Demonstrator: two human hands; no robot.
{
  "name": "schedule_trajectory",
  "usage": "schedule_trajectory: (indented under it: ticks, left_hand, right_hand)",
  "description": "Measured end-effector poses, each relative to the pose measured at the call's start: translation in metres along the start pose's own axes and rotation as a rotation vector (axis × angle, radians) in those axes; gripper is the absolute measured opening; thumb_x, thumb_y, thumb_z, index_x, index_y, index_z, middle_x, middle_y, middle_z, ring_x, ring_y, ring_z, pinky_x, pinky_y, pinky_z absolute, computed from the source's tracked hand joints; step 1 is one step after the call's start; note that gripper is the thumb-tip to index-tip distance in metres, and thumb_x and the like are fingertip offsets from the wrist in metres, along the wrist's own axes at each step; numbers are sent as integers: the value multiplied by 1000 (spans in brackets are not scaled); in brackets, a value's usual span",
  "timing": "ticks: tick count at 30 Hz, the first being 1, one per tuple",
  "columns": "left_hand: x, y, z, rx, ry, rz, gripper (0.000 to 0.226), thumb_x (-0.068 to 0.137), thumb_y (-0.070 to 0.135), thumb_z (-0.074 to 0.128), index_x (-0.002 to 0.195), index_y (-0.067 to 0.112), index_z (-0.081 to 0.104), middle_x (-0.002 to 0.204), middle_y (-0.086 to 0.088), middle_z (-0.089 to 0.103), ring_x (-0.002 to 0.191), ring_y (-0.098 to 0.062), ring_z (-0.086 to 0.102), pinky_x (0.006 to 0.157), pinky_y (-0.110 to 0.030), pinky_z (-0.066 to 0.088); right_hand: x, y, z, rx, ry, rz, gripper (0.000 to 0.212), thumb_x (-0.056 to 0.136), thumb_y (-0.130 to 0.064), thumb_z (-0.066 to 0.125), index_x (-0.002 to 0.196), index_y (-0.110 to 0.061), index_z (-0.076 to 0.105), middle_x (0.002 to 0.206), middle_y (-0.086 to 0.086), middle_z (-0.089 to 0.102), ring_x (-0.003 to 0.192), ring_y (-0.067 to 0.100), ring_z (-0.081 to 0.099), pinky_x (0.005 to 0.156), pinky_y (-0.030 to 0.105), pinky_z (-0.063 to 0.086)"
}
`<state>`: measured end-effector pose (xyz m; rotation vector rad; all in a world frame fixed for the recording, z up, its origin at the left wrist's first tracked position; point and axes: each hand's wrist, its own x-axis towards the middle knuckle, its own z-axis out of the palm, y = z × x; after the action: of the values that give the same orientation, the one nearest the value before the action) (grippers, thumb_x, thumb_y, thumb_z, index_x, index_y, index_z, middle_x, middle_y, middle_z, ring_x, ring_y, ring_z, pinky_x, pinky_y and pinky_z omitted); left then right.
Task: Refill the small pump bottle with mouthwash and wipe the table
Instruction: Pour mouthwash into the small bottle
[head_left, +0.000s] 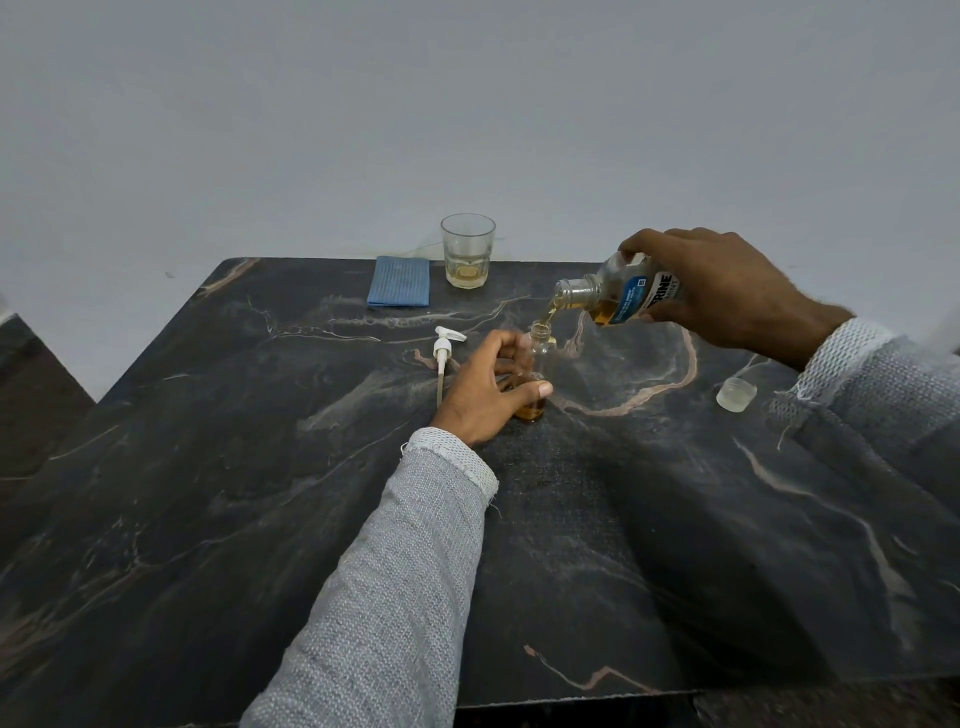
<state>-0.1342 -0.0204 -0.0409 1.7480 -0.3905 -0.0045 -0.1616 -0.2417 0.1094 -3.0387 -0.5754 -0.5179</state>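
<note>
Label: the mouthwash bottle (621, 293) shows the letters "RINE" in white on a dark and blue label, the start hidden under the fingers; the smaller print is too blurred to read.
Right hand: the right hand (727, 291) grips that bottle, tipped mouth-down to the left, and an amber stream falls from it!
Small bottle: one small bottle (537, 364) stands upright mid-desk, neck open right under the stream, amber liquid in its base.
Left hand: the left hand (485, 389) is wrapped around the small bottle, thumb across the front, covering much of it.
Pump: one white pump (444, 358) lies flat just left of that hand, tube towards the camera.
Cap: one clear cap (736, 394) sits alone near the right sleeve.
Glass: one glass (467, 252) at the far edge, a little yellowish liquid inside.
Cloth: one folded blue cloth (399, 282) just left of the glass.
Desk: dark marbled desk (260, 467), cut off at left and right.
</note>
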Motion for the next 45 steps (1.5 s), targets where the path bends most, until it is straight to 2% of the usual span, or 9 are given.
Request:
schedule_trajectory:
  ticks: [8, 12, 23, 28, 35, 45]
  left_hand:
    - [1, -1, 0, -4, -8, -12, 49, 76, 18, 80, 114, 26, 51, 118, -1, 63, 113, -16, 60, 103, -40, 48]
    - [1, -1, 0, -3, -7, 4, 46, 76, 18, 80, 110, 30, 51, 116, 0, 64, 112, -13, 60, 101, -35, 47]
    - [3, -3, 0, 1, -12, 0, 51, 74, 20, 81, 112, 33, 50, 121, 3, 62, 115, -14, 59, 104, -42, 47]
    - [2, -3, 0, -4, -7, 9, 48, 74, 21, 81, 105, 42, 51, 121, 4, 61, 117, -15, 58, 105, -43, 46]
    - [3, -4, 1, -8, -7, 3, 47, 75, 19, 81, 107, 36, 51, 121, 2, 62, 117, -16, 58, 105, -44, 46]
    - [2, -2, 1, -17, -5, 18, 45, 75, 17, 80, 102, 38, 51, 113, 10, 62, 114, -15, 59, 105, -43, 46]
  right_hand:
    - [1, 0, -1, -11, 1, -10, 60, 77, -18, 80, 130, -16, 51, 112, 15, 66, 98, 36, 59, 81, 43, 46]
    - [1, 0, -3, -7, -4, -10, 59, 78, -17, 79, 130, -16, 51, 113, 15, 66, 99, 36, 59, 83, 44, 46]
    - [2, -1, 0, -8, -4, -11, 60, 78, -17, 79, 130, -16, 51, 112, 15, 65, 99, 36, 58, 82, 43, 43]
    - [1, -1, 2, -12, -7, -12, 59, 78, -18, 79, 129, -16, 51, 112, 14, 66, 99, 35, 58, 82, 44, 45]
    - [1, -3, 3, -18, 5, -16, 60, 77, -17, 80, 130, -16, 51, 114, 15, 66, 100, 35, 59, 83, 44, 45]
    - [2, -3, 3, -20, 17, -23, 60, 77, -17, 80, 129, -16, 52, 114, 15, 66, 100, 35, 59, 84, 45, 47]
